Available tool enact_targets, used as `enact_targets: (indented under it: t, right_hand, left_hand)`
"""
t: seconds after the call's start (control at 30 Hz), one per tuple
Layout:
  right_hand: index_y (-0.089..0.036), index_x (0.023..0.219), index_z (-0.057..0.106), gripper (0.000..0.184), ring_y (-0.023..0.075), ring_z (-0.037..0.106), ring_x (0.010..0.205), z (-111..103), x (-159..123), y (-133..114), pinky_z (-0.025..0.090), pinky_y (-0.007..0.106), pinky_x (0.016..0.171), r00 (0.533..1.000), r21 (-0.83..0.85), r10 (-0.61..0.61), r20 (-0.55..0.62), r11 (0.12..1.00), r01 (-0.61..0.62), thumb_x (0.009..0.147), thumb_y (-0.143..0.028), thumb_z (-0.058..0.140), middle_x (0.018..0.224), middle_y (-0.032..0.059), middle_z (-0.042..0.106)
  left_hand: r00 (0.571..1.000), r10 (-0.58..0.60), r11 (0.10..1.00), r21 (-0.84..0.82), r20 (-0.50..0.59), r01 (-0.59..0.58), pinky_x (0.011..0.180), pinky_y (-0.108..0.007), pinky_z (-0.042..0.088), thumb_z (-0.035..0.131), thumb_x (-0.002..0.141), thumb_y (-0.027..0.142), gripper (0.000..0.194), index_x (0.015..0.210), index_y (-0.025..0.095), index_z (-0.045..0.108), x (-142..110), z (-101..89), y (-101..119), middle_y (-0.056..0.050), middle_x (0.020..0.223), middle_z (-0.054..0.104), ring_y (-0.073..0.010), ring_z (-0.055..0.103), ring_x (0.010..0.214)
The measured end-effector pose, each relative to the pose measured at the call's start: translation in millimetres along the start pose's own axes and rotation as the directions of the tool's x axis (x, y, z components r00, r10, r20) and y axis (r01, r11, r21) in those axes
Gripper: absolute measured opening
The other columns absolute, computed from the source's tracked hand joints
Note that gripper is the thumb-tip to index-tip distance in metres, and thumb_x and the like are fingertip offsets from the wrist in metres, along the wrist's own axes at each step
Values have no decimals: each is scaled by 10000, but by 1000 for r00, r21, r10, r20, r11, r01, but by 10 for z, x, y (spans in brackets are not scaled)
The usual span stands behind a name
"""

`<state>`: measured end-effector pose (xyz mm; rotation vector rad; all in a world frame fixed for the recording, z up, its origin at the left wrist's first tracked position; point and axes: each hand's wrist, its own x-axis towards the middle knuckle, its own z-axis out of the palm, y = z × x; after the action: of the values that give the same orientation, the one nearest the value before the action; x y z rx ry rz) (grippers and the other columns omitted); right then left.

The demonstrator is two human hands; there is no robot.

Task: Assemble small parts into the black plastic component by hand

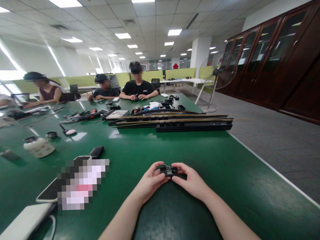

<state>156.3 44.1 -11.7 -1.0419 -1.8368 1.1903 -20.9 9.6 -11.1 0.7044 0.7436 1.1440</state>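
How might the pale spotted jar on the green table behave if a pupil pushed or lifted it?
The pale jar would probably keep its shape, as its walls look rigid. Its rounded body suggests it could roll once tipped, and its smooth-looking sides may feel slippery.

Both bare forearms reach in from the near edge of the counter (256,183), angled inward so the two hands nearly meet in front of the body. The left hand (154,179) and right hand (187,178) face each other, wrists fairly straight, fingers bent, thumbs nearest the body. Each grip is closed to a light pinch, thumb below and index finger above, the fingertips level.
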Motion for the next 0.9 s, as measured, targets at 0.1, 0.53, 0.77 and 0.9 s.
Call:
enact_targets:
  t: [0.1,0.53,0.77,0.9]
  right_hand:
    - [-213,1048,547,366,187,606,935,0,1,-3,446,392,902,1000,1,0,1,1000,0,689,-172,606,1028,45,638]
    - [-198,1053,534,360,181,597,941,1,0,-13,440,373,904,1000,1,6,10,1000,-6,698,-178,592,1030,51,632]
    - [-197,1056,534,359,181,596,942,5,-6,-21,440,372,904,1000,-4,6,10,1000,-6,702,-178,588,1036,53,628]
    - [-204,1054,535,358,183,597,941,3,-4,-9,437,377,905,1000,-2,-1,10,1000,1,701,-183,593,1032,49,630]
  left_hand:
    - [1000,1,1000,1,2,-1,943,-350,363,698,656,168,486,1075,197,454,1,-6,-3,-74,1023,603,-157,604,881]
    - [1000,-6,1000,8,-4,6,957,-365,348,695,654,165,502,1077,195,426,-3,9,12,-73,1017,607,-163,604,889]
    - [1000,-5,1000,4,4,5,946,-351,356,686,664,158,495,1081,193,422,6,-2,2,-79,1024,604,-164,601,898]
    - [1000,-7,1000,4,3,7,935,-341,364,689,661,159,506,1085,192,415,12,-14,-6,-80,1027,604,-162,604,889]
